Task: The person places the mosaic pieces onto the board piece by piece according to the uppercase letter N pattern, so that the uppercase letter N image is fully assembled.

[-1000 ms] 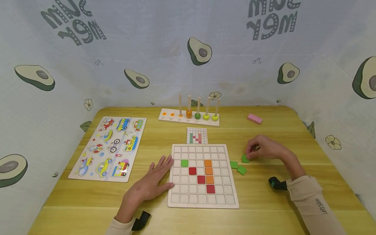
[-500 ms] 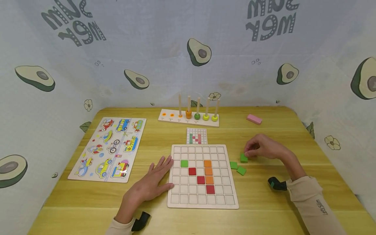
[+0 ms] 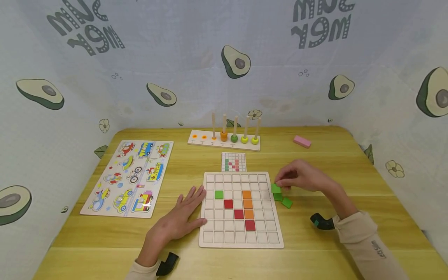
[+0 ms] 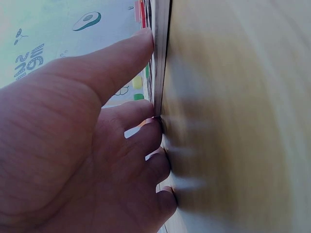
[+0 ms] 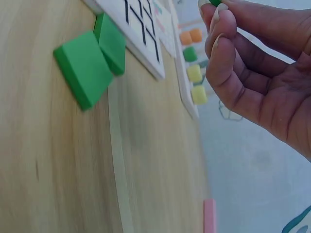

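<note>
My right hand (image 3: 302, 175) pinches a green square tile (image 3: 275, 188) between thumb and fingertips, at the right edge of the wooden grid board (image 3: 241, 244). In the right wrist view only a sliver of that tile (image 5: 215, 2) shows at the fingertips. Two more green tiles (image 3: 287, 202) lie on the table just below it, beside the board. My left hand (image 3: 180, 217) lies flat with straight fingers, its fingertips and thumb at the board's left edge. One green tile (image 3: 219, 194), several red tiles (image 3: 238, 214) and several orange tiles (image 3: 247, 203) sit in the board's cells.
A small pattern card (image 3: 233, 161) touches the board's far edge. Behind it stands a peg stand (image 3: 224, 144) with coloured beads. A vehicle picture puzzle (image 3: 127, 179) lies at the left. A pink block (image 3: 302, 141) is at the back right.
My right hand has lifted the green tile from the table and carried it left, to the board's right edge. The left hand has stayed in place.
</note>
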`<state>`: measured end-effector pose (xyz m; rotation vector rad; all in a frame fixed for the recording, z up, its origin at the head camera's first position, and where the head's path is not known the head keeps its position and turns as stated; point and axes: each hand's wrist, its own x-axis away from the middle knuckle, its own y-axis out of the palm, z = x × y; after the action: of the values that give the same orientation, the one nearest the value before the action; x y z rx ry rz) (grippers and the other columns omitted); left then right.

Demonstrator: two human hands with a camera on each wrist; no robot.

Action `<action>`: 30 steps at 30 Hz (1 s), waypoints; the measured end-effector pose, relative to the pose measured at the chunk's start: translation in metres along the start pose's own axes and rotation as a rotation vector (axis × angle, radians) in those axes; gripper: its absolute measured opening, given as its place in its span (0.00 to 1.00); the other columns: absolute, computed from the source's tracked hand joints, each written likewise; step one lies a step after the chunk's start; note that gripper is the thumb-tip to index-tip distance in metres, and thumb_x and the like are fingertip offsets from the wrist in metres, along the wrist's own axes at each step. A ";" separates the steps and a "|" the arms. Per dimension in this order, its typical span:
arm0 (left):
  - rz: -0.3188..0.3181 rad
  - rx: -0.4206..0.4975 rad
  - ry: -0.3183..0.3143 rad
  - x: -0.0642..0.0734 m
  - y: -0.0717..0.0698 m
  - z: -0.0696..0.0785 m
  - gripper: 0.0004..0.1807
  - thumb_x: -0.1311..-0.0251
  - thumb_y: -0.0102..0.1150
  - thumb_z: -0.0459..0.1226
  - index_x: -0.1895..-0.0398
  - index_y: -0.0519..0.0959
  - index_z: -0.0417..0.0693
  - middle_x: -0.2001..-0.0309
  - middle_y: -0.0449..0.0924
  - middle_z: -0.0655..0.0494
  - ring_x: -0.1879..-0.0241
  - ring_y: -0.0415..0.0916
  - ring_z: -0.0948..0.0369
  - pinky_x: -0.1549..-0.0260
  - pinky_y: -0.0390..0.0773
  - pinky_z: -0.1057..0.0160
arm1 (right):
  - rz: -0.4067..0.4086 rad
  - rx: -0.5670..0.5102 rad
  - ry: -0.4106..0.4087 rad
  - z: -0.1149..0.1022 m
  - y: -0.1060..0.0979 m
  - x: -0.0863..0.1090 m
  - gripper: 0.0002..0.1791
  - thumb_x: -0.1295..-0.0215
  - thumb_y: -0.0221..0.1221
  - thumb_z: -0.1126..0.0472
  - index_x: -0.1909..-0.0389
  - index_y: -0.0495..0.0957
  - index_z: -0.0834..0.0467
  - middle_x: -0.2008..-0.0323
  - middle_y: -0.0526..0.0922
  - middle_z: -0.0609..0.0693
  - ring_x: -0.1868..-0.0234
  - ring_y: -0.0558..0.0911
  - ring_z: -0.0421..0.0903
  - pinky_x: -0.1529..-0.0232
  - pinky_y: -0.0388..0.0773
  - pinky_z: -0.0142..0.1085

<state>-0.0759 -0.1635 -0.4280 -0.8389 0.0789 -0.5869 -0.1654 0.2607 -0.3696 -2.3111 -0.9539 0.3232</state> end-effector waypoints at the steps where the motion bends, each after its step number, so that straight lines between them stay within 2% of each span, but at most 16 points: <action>1: 0.001 0.001 0.001 0.000 0.000 0.000 0.44 0.23 0.63 0.44 0.13 0.54 0.42 0.12 0.46 0.48 0.13 0.35 0.44 0.17 0.36 0.35 | 0.000 -0.003 -0.010 -0.002 0.001 -0.002 0.04 0.26 0.66 0.69 0.59 0.90 0.61 0.70 0.88 0.50 0.73 0.84 0.50 0.68 0.86 0.37; 7: 0.005 0.000 0.005 0.000 0.000 0.001 0.44 0.23 0.63 0.44 0.13 0.55 0.42 0.12 0.46 0.48 0.13 0.36 0.44 0.17 0.37 0.35 | 0.002 -0.070 -0.032 -0.005 0.012 -0.013 0.05 0.26 0.65 0.70 0.59 0.90 0.63 0.72 0.88 0.52 0.73 0.84 0.53 0.67 0.87 0.38; 13: 0.000 -0.010 -0.008 0.000 0.000 0.001 0.44 0.23 0.64 0.44 0.13 0.55 0.43 0.12 0.47 0.49 0.12 0.36 0.45 0.16 0.37 0.36 | 0.036 -0.120 0.028 -0.012 0.027 -0.028 0.05 0.26 0.65 0.70 0.58 0.90 0.65 0.70 0.88 0.52 0.72 0.83 0.48 0.66 0.86 0.36; 18: -0.005 -0.010 -0.016 0.000 0.000 0.001 0.44 0.23 0.63 0.44 0.12 0.54 0.43 0.12 0.46 0.50 0.12 0.34 0.46 0.16 0.36 0.36 | 0.065 -0.158 0.053 -0.023 0.044 -0.042 0.05 0.26 0.66 0.70 0.58 0.90 0.67 0.68 0.89 0.54 0.71 0.84 0.48 0.65 0.88 0.39; 24: -0.003 -0.011 -0.018 0.000 0.000 0.001 0.44 0.23 0.63 0.45 0.12 0.54 0.43 0.12 0.46 0.50 0.12 0.35 0.46 0.16 0.36 0.36 | 0.096 -0.168 0.066 -0.032 0.062 -0.059 0.05 0.27 0.67 0.69 0.58 0.90 0.67 0.69 0.89 0.53 0.71 0.85 0.54 0.65 0.89 0.40; 29: -0.002 -0.011 -0.024 0.000 0.000 0.001 0.43 0.22 0.63 0.45 0.12 0.54 0.44 0.12 0.46 0.51 0.12 0.35 0.47 0.16 0.36 0.37 | 0.082 -0.169 0.037 -0.042 0.073 -0.069 0.05 0.27 0.67 0.69 0.58 0.90 0.66 0.69 0.89 0.57 0.69 0.84 0.63 0.65 0.88 0.39; 30: -0.001 -0.012 -0.025 0.000 0.000 0.001 0.43 0.22 0.63 0.45 0.12 0.54 0.44 0.12 0.46 0.51 0.12 0.35 0.47 0.16 0.36 0.37 | 0.074 -0.167 0.027 -0.044 0.076 -0.072 0.05 0.27 0.67 0.68 0.58 0.90 0.66 0.68 0.89 0.58 0.70 0.84 0.62 0.65 0.87 0.38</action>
<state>-0.0754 -0.1627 -0.4269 -0.8580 0.0588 -0.5774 -0.1550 0.1487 -0.3824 -2.5004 -0.9138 0.2497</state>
